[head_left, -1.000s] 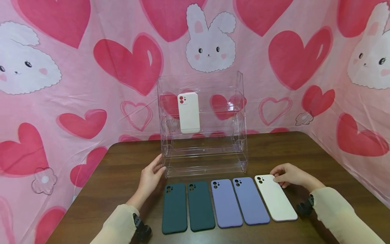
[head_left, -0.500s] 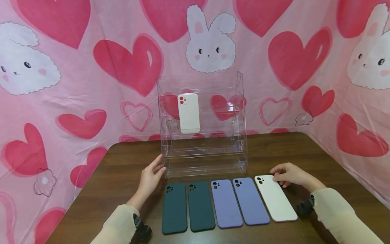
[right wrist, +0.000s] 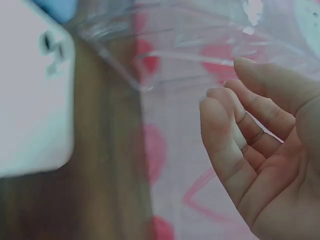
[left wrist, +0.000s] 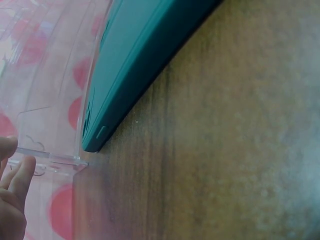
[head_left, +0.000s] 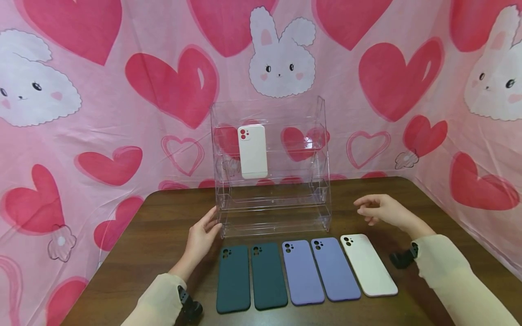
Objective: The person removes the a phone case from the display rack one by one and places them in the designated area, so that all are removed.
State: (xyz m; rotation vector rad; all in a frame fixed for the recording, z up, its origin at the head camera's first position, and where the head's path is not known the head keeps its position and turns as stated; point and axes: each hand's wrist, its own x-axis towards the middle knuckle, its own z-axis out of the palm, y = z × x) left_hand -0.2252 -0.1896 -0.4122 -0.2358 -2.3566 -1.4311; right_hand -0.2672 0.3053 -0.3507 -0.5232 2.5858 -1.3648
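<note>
In the head view, my left hand [head_left: 200, 242] touches the lower left side of a clear tiered display stand [head_left: 273, 228], its fingers nearly straight. A white phone case [head_left: 253, 151] stands upright in the stand, left of its middle. My right hand [head_left: 385, 210] hovers beyond the white phone case [head_left: 369, 267] at the right end of a row, apart from it. In the right wrist view its loosely bent fingers [right wrist: 220, 135] hold nothing. Two purple phone cases [head_left: 303, 271] and two dark green phone cases [head_left: 233, 278] make up the rest of the row.
A brown wooden table [head_left: 163, 226] bears the stand and the row of cases. Behind and beside it hangs a pink cloth [head_left: 142, 27] with hearts and rabbits. A dark wrist camera [head_left: 403, 258] sits at the right sleeve.
My right hand has let go of the white case's upper corner and moved up and slightly left, away from it. The left hand and the stand stay in place.
</note>
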